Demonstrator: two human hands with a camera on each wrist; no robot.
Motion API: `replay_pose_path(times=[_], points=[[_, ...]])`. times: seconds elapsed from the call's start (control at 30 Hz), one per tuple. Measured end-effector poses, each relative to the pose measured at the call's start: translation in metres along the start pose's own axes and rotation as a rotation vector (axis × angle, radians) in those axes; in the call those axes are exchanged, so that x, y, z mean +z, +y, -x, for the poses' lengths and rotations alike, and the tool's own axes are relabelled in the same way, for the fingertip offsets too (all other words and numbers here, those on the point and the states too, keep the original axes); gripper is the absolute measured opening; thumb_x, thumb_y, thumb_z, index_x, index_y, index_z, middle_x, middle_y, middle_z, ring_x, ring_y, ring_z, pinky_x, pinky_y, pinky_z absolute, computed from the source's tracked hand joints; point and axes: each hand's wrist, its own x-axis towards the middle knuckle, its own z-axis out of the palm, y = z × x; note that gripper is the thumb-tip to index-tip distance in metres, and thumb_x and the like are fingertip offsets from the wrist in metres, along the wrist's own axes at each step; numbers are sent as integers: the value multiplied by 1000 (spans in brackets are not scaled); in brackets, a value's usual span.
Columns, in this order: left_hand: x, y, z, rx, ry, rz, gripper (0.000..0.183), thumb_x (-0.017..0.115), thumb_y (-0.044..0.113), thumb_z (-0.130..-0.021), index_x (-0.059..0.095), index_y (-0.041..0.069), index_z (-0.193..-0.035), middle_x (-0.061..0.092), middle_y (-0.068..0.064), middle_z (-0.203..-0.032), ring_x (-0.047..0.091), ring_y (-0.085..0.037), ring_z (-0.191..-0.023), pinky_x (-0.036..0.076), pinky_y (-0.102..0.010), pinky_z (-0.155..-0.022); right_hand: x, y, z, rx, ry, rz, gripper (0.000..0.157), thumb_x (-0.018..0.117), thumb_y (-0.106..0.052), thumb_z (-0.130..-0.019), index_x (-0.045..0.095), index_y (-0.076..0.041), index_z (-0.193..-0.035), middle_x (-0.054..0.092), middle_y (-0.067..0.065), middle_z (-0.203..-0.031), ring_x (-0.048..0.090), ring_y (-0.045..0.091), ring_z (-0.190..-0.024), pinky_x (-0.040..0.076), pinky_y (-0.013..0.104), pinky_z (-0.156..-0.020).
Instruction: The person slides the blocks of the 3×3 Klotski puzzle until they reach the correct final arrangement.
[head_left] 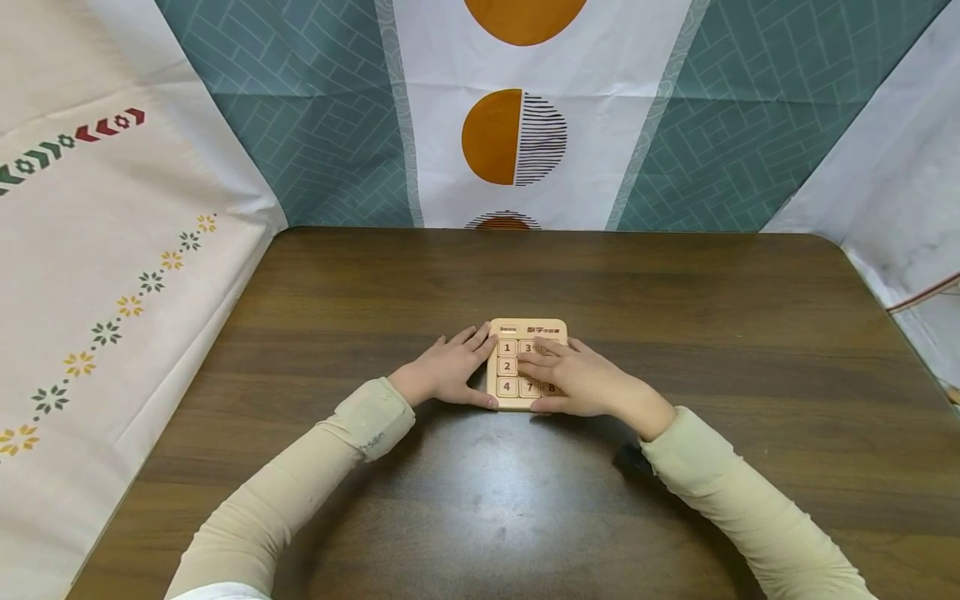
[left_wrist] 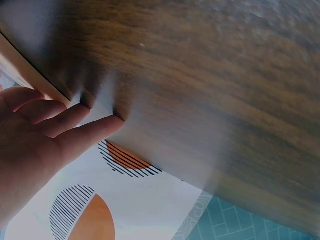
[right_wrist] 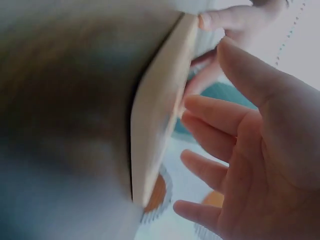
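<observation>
A small wooden number slide puzzle [head_left: 525,322] lies flat on the brown table, with square tiles marked 1, 3, 2, 4, 7 and 8 showing. My left hand [head_left: 450,369] is at its left side, fingers relaxed, thumb at the lower left corner. In the left wrist view those fingers [left_wrist: 82,132] reach down beside the board's edge. Over the puzzle's right part is my right hand [head_left: 581,382], fingers spread across the tiles, hiding some of them. The right wrist view shows the pale side of the board [right_wrist: 157,110], with the right fingers [right_wrist: 210,170] loosely extended beside it.
The dark wood table [head_left: 675,300] extends all around the puzzle. A patterned teal and white cloth [head_left: 315,125] hangs behind its back edge. On the left is a cream cloth [head_left: 75,275] with printed flowers. A small black object [head_left: 632,458] shows under the right wrist.
</observation>
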Motion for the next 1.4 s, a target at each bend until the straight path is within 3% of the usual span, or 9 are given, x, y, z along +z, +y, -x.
replay_pose_path(times=[0.27, 0.77, 0.9, 1.03, 1.4], points=[[1, 0, 0, -11, -2, 3, 103, 53, 69, -75, 11, 9, -147, 0, -11, -152, 10, -29, -137, 24, -57, -99, -1, 12, 24, 68, 26, 62, 50, 58, -41, -87, 59, -8, -124, 53, 6, -129, 32, 34, -129, 24, 61, -96], [2, 1, -1, -9, 5, -3, 103, 53, 69, -75, 13, 8, -147, 2, -11, -152, 12, -30, -137, 26, -56, -99, 4, 0, 9, 89, 8, 33, 59, 56, -45, -87, 49, -8, -133, 44, 8, -138, 30, 32, -131, 25, 60, -96], [2, 1, 0, -13, -1, 1, 103, 53, 69, -74, 12, 9, -147, 1, -11, -152, 11, -29, -137, 25, -56, -99, 3, 8, 11, 149, 50, 57, 60, 58, -44, -86, 50, -6, -132, 44, 9, -137, 29, 32, -131, 26, 60, -96], [1, 1, 0, -16, -7, 6, 103, 53, 69, -75, 11, 10, -147, 1, -11, -152, 10, -29, -137, 24, -57, -100, 3, 13, 16, 201, 31, 50, 61, 57, -44, -87, 49, -4, -131, 43, 9, -138, 27, 32, -132, 24, 61, -96], [2, 1, -1, -12, 1, 4, 103, 54, 69, -74, 12, 9, -147, 2, -11, -152, 11, -29, -137, 25, -57, -99, 3, 1, 31, 177, -17, -8, 61, 57, -45, -86, 48, -5, -132, 41, 9, -139, 27, 32, -132, 22, 62, -97]])
